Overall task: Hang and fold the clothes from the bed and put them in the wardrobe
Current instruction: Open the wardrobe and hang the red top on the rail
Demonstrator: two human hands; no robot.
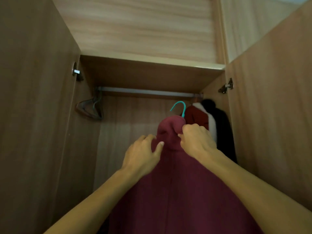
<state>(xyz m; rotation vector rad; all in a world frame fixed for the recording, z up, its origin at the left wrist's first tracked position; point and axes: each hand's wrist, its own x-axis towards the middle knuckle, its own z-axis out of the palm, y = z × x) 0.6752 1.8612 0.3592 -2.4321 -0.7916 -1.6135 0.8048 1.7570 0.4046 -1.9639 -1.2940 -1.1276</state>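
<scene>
- The maroon garment point(182, 191) hangs down between both forearms, thick and soft; I judge it fairly heavy and limp, so it is best held at the collar.
- The left hand point(143, 154) lies half open, its fingers pressing the fabric's left shoulder.
- The right hand point(195, 141) is closed, pinching the bunched neck.
- Just above the right hand, the teal hanger hook point(179, 107) pokes out, not yet on the rail point(148, 92).
- Beyond the right hand hang red, white and black clothes point(211, 122); far left of the left hand, empty hangers point(91, 108).
</scene>
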